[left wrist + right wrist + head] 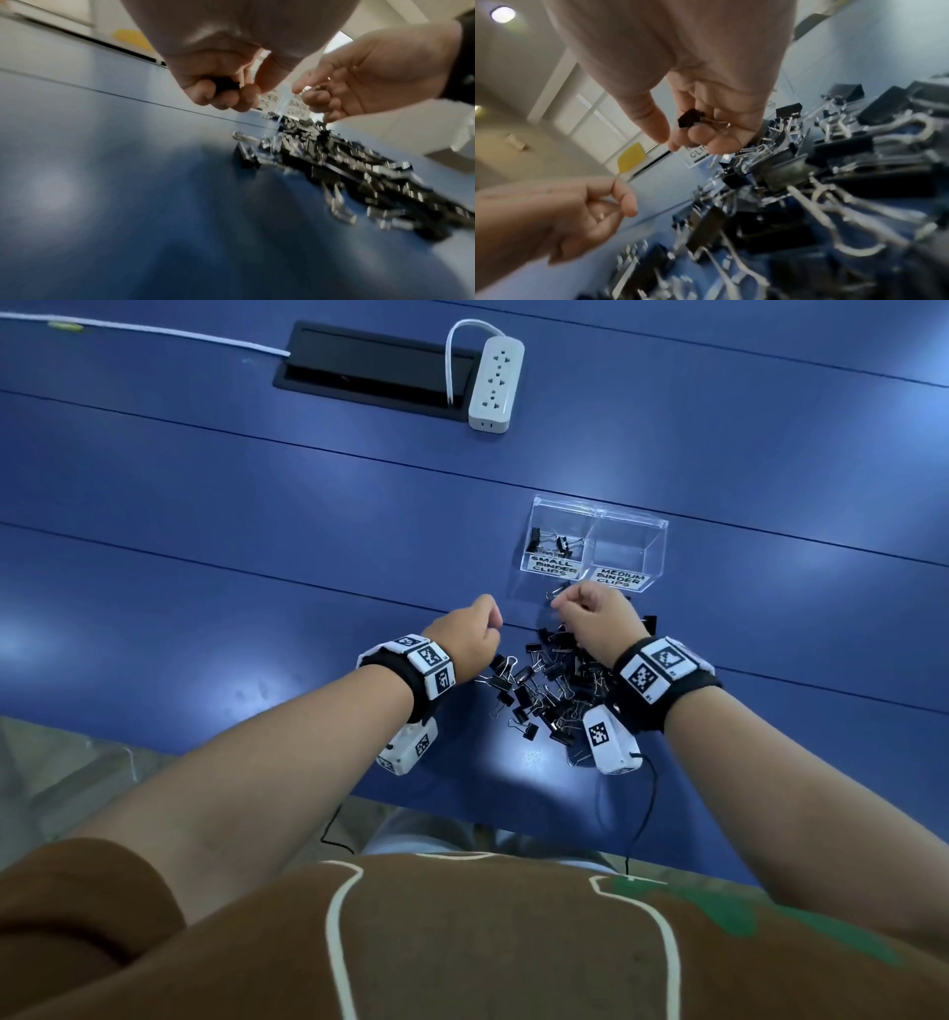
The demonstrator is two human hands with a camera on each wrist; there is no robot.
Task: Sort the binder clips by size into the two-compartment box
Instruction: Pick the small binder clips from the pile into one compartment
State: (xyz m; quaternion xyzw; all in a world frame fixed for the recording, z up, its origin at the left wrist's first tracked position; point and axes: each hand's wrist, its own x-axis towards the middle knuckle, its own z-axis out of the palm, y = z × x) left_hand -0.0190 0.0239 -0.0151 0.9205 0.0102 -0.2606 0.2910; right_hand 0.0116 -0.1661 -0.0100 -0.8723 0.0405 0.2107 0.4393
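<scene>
Your right hand [706, 113] hovers over the far edge of the loose pile of binder clips [552, 690], fingers curled around one small black clip [689, 119] whose wire handles lie across your palm, likely so you can carry it straight to the box. Your left hand [218, 81] is curled too, just left of the pile and clear of the table [205, 557]; the left wrist view shows something dark tucked under its fingers [203, 94], and the right wrist view shows wire at the fingertips, so it seems to grip another clip [226, 84], though its size is hard to judge. The clear two-compartment box [595, 546] sits just beyond the pile, labels facing you, which keeps each trip short. The left compartment, labelled small binder clips [552, 564], holds a few small clips [552, 541]; the right one, labelled medium binder clips [619, 580], looks empty. Most of the sorting remains, judging by the pile. The small clip belongs in the left compartment.
</scene>
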